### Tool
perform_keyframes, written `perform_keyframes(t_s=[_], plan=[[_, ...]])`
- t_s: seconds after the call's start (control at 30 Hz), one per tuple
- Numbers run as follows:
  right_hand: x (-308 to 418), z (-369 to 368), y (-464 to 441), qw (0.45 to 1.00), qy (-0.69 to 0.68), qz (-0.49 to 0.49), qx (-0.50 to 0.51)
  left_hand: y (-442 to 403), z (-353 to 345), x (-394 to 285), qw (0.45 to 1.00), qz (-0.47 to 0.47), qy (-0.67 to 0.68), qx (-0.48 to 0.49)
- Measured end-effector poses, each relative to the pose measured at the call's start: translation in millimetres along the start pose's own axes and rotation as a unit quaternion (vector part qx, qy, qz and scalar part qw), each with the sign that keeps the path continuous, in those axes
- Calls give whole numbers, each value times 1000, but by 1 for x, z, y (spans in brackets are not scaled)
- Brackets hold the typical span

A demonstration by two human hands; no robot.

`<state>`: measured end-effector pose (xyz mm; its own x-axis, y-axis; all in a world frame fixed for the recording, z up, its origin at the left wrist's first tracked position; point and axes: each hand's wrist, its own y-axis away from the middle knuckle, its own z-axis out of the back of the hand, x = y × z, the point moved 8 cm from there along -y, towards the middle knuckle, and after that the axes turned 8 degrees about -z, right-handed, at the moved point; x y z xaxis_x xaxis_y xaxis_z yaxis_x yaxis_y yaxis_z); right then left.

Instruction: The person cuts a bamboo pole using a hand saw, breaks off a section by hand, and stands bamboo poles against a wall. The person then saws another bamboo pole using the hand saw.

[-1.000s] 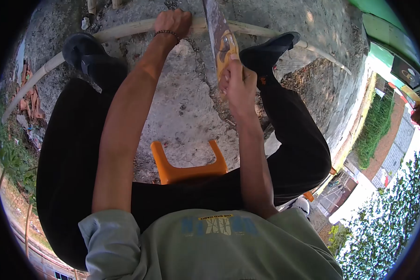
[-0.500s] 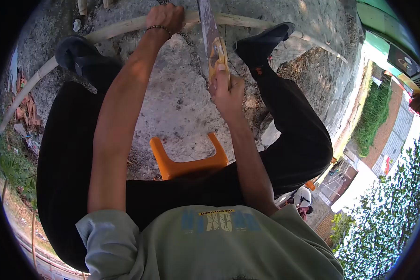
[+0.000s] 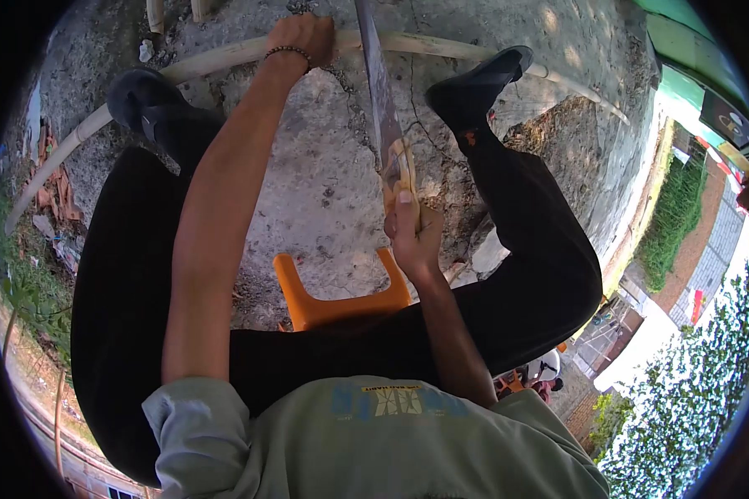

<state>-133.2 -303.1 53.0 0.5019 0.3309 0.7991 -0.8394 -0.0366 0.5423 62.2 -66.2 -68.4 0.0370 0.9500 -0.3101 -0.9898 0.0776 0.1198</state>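
Note:
A long pale bamboo pole (image 3: 441,45) lies crosswise over the ground in front of me, seen curved through the lens. My left hand (image 3: 301,38) is wrapped round it, left of the middle, with a beaded bracelet at the wrist. In my right hand (image 3: 414,231) is the yellowish handle of a hand saw (image 3: 378,87), thumb along the top. The blade points away from me and meets the pole just right of my left hand; its far end runs out of view. My shoes touch or stand close to the pole on both sides.
Beneath me is an orange plastic stool (image 3: 341,309). Cracked concrete (image 3: 308,183) spreads ahead, with broken brick pieces (image 3: 57,187) at the left. Two bamboo ends (image 3: 156,15) show at the top left. Another person (image 3: 543,368) is in the background at the lower right.
My right hand has drawn the saw back toward me, its handle now lower in view. My left hand keeps its hold on the pole; the whole view has shifted slightly.

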Motion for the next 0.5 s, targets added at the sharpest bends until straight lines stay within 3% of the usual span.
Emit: perform_keyframes(t_s=[0.27,0.4,0.5], plan=[[29,-22,-78,1000,12,-9,-6,-20,-45,-1,998,-22,-28,52],[9,19,-9,999,-7,-25,22,-11,3,-5,999,-5,-41,2],[0,14,1,1000,1,0,10,-5,-4,-6,998,-4,-27,56]])
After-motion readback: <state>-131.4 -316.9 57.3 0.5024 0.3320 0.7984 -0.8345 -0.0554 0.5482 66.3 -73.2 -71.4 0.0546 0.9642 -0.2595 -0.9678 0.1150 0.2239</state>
